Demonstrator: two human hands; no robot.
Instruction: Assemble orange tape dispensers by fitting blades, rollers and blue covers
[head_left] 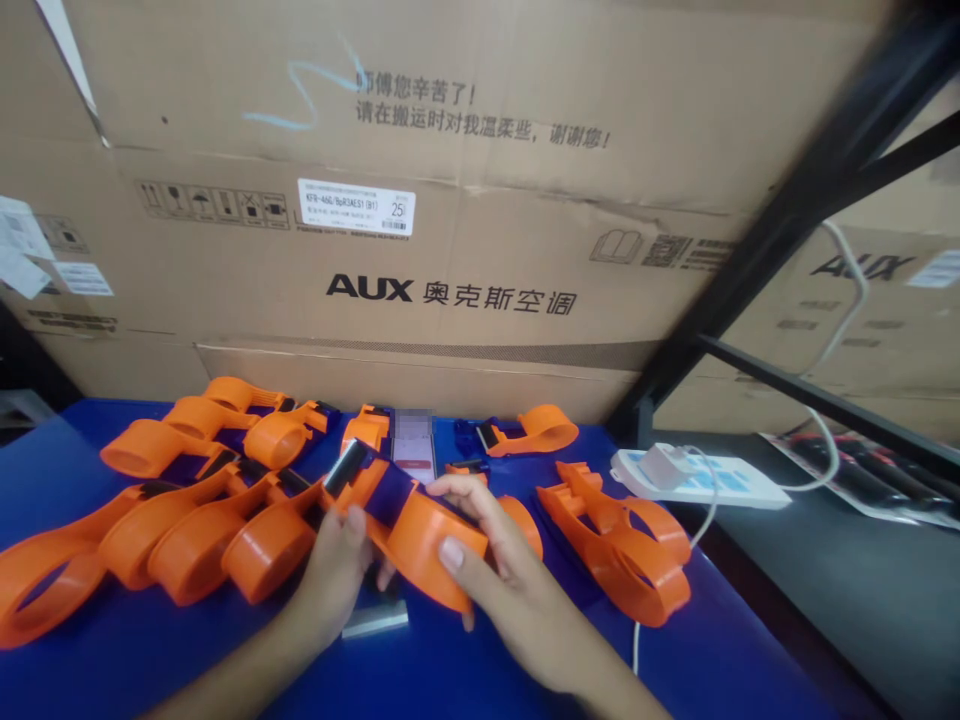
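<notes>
An orange tape dispenser [431,545] is held between my two hands above the blue table. My left hand [341,560] grips its narrow front end, just below a metal-and-black edge piece. Around the wide round hub wraps my right hand [517,580], thumb on the near face and fingers over the top. Beneath the dispenser a small silver-grey piece [375,619] lies on the table, partly hidden by my left hand. Several more orange dispensers [195,545] lie in rows to the left.
Further orange dispensers [619,545] lie at the right, and one [540,430] sits at the back. A phone [413,450] rests behind my hands. A white power strip [720,480] with a plug and cable stands at the right edge. A large cardboard box [450,220] rises behind the table.
</notes>
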